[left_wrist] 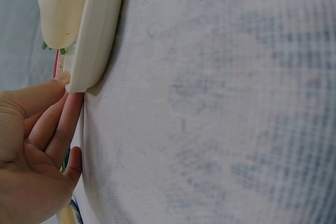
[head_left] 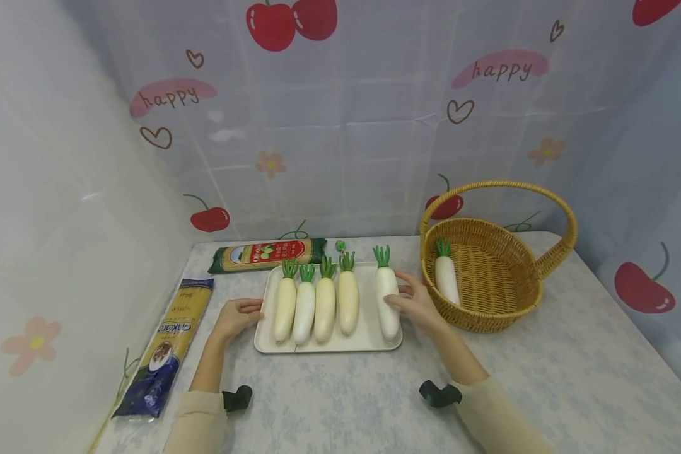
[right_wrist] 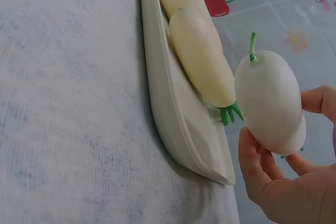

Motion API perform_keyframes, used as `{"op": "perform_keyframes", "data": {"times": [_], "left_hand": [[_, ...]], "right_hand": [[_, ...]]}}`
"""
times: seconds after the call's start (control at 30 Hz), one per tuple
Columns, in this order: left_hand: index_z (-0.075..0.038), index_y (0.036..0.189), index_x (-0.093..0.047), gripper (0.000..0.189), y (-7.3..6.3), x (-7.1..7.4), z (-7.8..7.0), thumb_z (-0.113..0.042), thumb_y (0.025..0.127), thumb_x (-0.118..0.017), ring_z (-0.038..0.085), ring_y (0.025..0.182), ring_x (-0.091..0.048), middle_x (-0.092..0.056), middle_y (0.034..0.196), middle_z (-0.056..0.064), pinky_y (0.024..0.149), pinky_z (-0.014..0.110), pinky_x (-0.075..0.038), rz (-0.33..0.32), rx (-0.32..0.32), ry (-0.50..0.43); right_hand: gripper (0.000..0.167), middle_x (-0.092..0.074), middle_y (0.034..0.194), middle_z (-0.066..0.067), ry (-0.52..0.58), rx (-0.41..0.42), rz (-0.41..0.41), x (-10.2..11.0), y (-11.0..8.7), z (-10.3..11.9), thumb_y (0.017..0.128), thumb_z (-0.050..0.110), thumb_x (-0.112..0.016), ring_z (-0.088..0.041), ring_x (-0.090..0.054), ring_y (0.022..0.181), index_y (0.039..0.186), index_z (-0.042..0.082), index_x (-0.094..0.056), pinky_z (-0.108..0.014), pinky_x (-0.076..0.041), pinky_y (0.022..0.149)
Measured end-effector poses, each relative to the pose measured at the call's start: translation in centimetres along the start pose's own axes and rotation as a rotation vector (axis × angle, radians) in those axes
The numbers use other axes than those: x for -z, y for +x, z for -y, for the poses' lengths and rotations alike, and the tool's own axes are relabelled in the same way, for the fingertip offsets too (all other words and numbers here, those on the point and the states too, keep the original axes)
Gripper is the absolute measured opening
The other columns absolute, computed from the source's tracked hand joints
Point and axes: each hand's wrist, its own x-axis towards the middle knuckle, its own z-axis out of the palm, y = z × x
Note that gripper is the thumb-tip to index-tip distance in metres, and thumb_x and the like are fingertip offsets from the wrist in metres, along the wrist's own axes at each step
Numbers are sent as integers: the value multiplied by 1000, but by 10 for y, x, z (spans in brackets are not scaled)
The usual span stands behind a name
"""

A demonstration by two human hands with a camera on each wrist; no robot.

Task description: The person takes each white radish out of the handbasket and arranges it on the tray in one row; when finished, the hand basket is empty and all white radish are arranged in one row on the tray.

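My left hand (head_left: 239, 318) pinches the left rim of a white tray (head_left: 340, 345), the thumb on top and fingers underneath in the left wrist view. Several white radishes (head_left: 325, 309) with green stalks lie side by side on the tray. At the tray's right end, my right hand (head_left: 417, 304) grips another white radish (head_left: 387, 302) between thumb and fingers. The right wrist view shows this held radish (right_wrist: 269, 100) raised above the tray, apart from the radishes lying there.
A wicker basket (head_left: 490, 318) with a tall handle stands right of the tray, one white radish (head_left: 446, 277) inside. Behind the tray lies a pasta packet (head_left: 267, 253); a blue-and-yellow packet (head_left: 170, 347) lies at the left. A patterned curtain (head_left: 340, 145) closes the back.
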Motion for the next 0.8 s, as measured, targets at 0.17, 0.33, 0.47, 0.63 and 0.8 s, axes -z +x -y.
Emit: {"op": "perform_keyframes", "data": {"times": [0.17, 0.33, 0.47, 0.63, 0.8], "left_hand": [[10, 120, -59, 39, 0, 0, 0, -7, 86, -67, 34, 106, -61, -63, 114, 24, 88, 39, -51, 1, -5, 6], [10, 120, -59, 39, 1, 0, 1, -6, 86, -67, 35, 106, -61, -64, 113, 25, 87, 39, -51, 2, -16, 10], [10, 120, -59, 39, 1, 1, 3, -7, 86, -67, 34, 106, -62, -64, 113, 24, 88, 39, -51, 2, -20, 7], [9, 119, -60, 39, 2, 1, 3, -8, 85, -68, 33, 106, -61, -64, 113, 23, 89, 40, -50, -2, -20, 10], [9, 120, -60, 39, 2, 1, 2, -8, 86, -68, 33, 107, -61, -64, 113, 23, 89, 39, -50, 0, -18, 10]], "right_hand": [[71, -48, 127, -27, -45, -26, -46, -11, 10, 0, 82, 12, -66, -35, -55, 107, 145, 6, -33, -31, -49, 71], [72, -49, 122, -29, -83, -34, -105, -24, 17, 1, 79, 10, -68, -36, -55, 104, 143, 2, -35, -34, -53, 72], [72, -50, 117, -29, -94, -57, -141, -33, 21, 2, 78, 8, -67, -36, -57, 98, 142, 1, -36, -36, -54, 72], [73, -52, 118, -26, -155, -84, -163, -40, 26, 0, 78, 10, -66, -36, -57, 101, 143, 4, -35, -39, -54, 75], [73, -52, 119, -27, -174, -84, -173, -46, 30, -3, 78, 11, -66, -37, -57, 102, 143, 4, -34, -40, -54, 77]]}}
